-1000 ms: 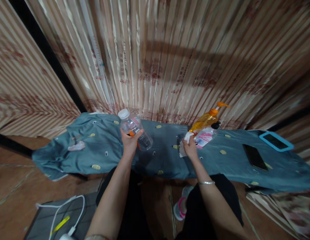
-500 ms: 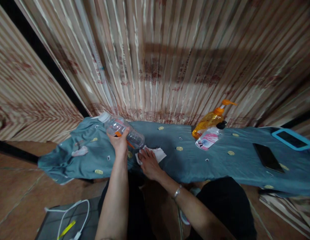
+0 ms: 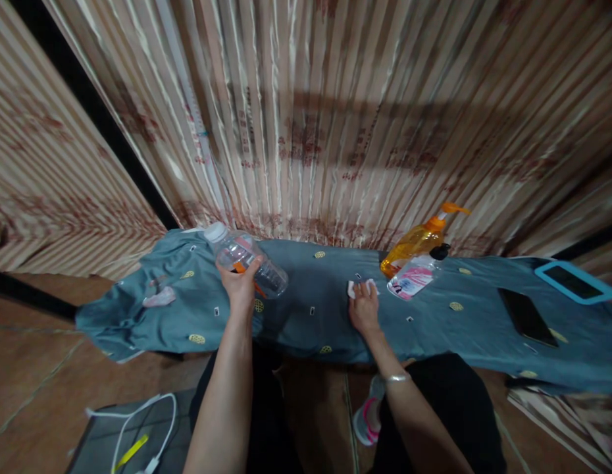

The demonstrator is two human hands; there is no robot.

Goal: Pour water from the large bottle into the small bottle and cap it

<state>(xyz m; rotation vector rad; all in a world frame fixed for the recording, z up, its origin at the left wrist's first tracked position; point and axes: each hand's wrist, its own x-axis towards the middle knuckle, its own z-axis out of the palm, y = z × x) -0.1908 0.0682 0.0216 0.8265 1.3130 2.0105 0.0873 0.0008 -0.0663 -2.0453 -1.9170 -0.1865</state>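
Note:
My left hand [image 3: 241,287] is closed round a clear plastic bottle [image 3: 247,259] with a white cap and orange label, held tilted just above the blue-grey cloth [image 3: 306,309] that covers a low surface. My right hand [image 3: 364,307] presses flat on a white tissue [image 3: 358,287] on that cloth, fingers over it. Just right of the tissue stand an orange pump bottle [image 3: 415,239] and a small pink-and-white bottle [image 3: 413,277] with a black cap.
A dark phone [image 3: 527,316] and a blue-framed tablet [image 3: 568,281] lie at the cloth's right end. A small pale scrap [image 3: 159,298] lies at its left end. Striped curtains [image 3: 306,118] hang behind. White cables [image 3: 138,421] lie on the floor at lower left.
My right hand slid the tissue from beside the bottle to the right, toward the pump bottle. The left hand kept holding the clear bottle almost still.

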